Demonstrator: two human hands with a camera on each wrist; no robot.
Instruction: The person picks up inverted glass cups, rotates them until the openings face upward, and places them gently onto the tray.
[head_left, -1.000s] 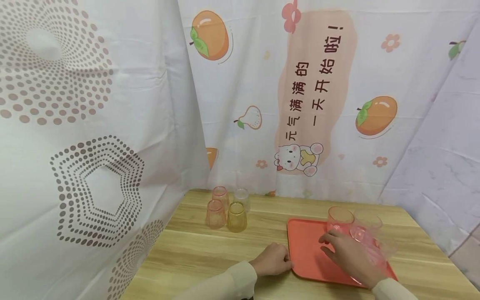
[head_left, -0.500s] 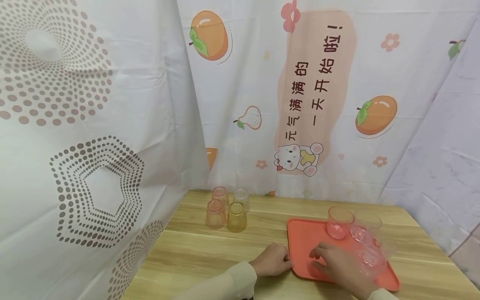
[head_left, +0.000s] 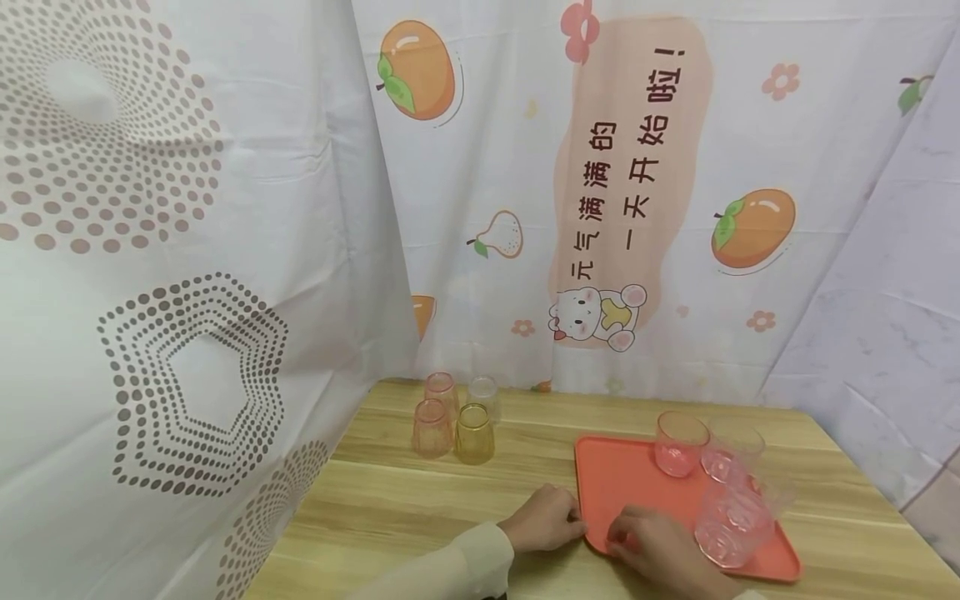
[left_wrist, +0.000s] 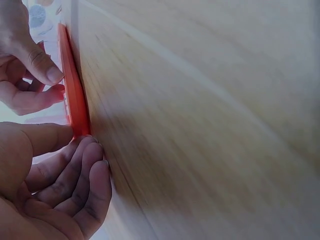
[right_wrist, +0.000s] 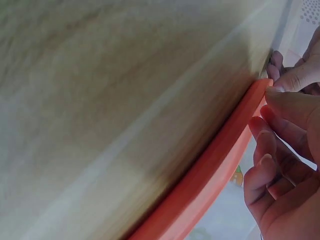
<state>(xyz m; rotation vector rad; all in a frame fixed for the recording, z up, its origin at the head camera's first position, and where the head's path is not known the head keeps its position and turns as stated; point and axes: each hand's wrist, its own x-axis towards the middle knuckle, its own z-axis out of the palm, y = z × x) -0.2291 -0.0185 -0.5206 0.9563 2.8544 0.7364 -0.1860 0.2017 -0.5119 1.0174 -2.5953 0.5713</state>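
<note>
In the head view, an orange-red tray (head_left: 622, 475) lies on the wooden table at the right. My left hand (head_left: 545, 518) pinches its left rim; in the left wrist view the thumb meets the edge above the curled fingers. Over the near left corner is my right hand (head_left: 656, 546), its fingers loosely bent; the right wrist view puts its thumb right at the tray rim (right_wrist: 215, 175). A pink cup (head_left: 681, 446) stands at the tray's back. Several clear, pink-tinged cups crowd the right side, including a front one (head_left: 727, 533), overlapping each other in this view.
Left of the tray, further back, stand a yellow glass (head_left: 474, 435), two pink glasses, the nearer one (head_left: 432, 429) beside it, and a clear glass (head_left: 484, 396). A printed curtain (head_left: 495, 292) hangs behind the table (head_left: 397, 508), and a dotted one (head_left: 225, 208) at the left.
My right hand has moved left and toward me, from beside the cups to the near left corner of the tray. The left hand, tray and cups look the same.
</note>
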